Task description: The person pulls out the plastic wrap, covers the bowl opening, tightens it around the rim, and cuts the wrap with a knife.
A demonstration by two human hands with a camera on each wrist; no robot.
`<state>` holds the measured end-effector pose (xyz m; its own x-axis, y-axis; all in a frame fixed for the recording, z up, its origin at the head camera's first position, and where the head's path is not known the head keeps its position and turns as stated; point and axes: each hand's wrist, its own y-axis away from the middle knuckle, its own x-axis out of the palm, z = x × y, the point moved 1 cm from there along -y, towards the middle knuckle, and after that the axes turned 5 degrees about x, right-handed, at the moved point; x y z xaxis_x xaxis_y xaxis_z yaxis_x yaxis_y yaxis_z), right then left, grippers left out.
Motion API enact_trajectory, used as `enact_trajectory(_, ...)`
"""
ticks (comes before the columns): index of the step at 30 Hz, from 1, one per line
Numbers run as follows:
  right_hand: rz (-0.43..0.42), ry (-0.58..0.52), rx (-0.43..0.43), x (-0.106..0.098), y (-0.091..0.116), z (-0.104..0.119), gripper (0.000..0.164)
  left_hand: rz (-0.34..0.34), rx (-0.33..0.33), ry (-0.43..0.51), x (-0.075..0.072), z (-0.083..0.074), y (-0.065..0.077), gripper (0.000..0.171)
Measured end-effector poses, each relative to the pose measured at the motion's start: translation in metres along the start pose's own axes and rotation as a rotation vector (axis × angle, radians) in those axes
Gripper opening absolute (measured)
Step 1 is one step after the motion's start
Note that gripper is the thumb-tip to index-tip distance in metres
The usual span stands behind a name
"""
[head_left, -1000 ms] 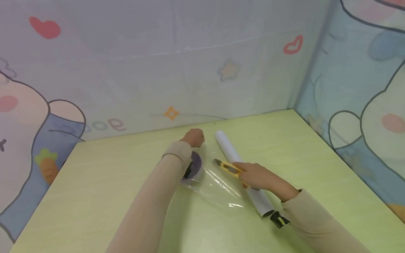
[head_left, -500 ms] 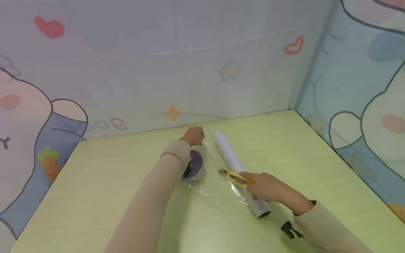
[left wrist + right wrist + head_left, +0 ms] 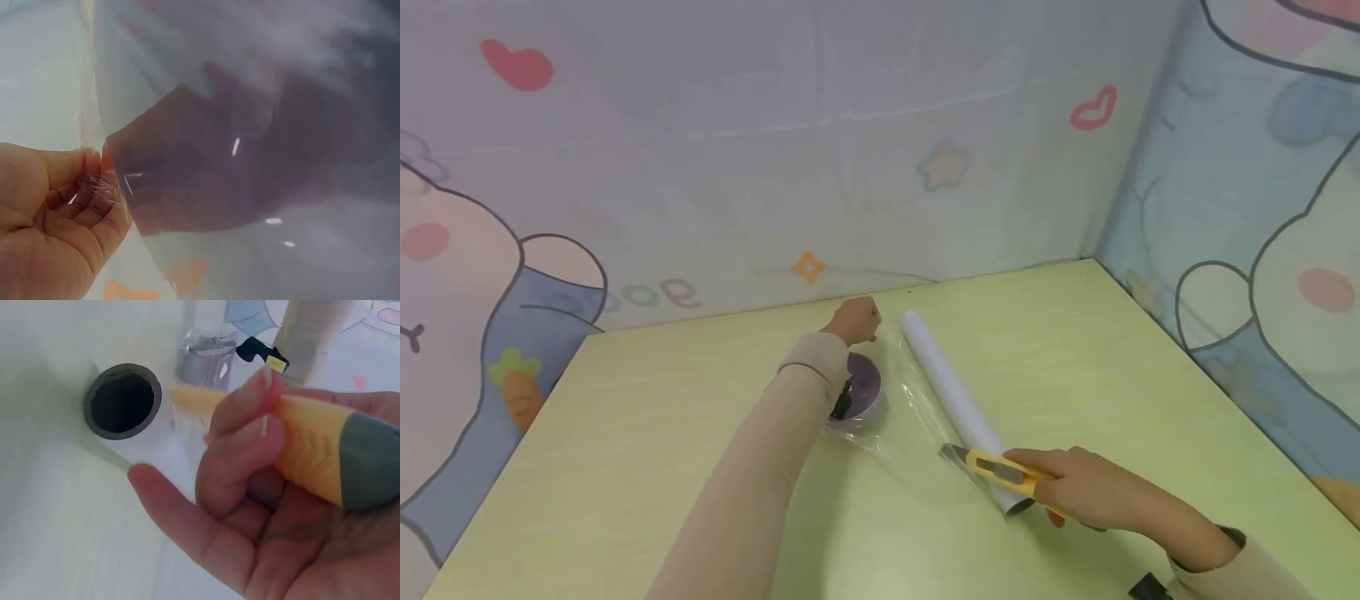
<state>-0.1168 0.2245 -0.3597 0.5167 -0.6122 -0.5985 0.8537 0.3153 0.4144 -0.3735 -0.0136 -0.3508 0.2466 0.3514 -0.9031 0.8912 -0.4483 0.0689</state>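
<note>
My right hand point(image 3: 1097, 492) grips a yellow utility knife point(image 3: 1003, 471); its blade points left, beside the near end of a white roll of cling film point(image 3: 951, 387). The knife's grey-green butt shows in the right wrist view, where my little finger point(image 3: 187, 525) sticks out near the roll's hollow end point(image 3: 122, 403). At the far side, my left hand point(image 3: 853, 321) pinches a bunched edge of clear cling film point(image 3: 100, 184). The film stretches toward the roll over a purple bowl point(image 3: 865, 387), partly hidden behind my left forearm.
The light green table point(image 3: 685, 400) backs onto a cartoon-printed cloth wall point(image 3: 737, 192). A second printed wall point(image 3: 1240, 208) stands on the right. A black wrist device point(image 3: 1150, 587) shows at my right cuff.
My right hand has drawn the knife toward the near right, down along the roll. The roll has shifted slightly left. My left hand stays nearly still, holding the film.
</note>
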Motion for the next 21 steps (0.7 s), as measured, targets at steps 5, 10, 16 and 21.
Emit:
enact_trajectory(5, 0.038, -0.035, -0.008, -0.002, 0.022, -0.021, 0.053, -0.01, -0.008, 0.036, -0.001, 0.002, 0.003, 0.02)
enact_trajectory(10, 0.011, 0.0, -0.006, -0.006, 0.04, -0.035, 0.05, -0.028, 0.009, 0.05, 0.001, 0.009, -0.002, 0.028)
enact_trajectory(16, 0.021, 0.054, 0.016, -0.006, 0.049, -0.044, 0.049, -0.044, -0.024, 0.066, -0.002, 0.009, -0.001, 0.028)
enact_trajectory(21, 0.061, 0.014, 0.021, -0.011, 0.057, -0.055, 0.048, -0.028, -0.011, 0.13, -0.003, 0.012, 0.001, 0.031)
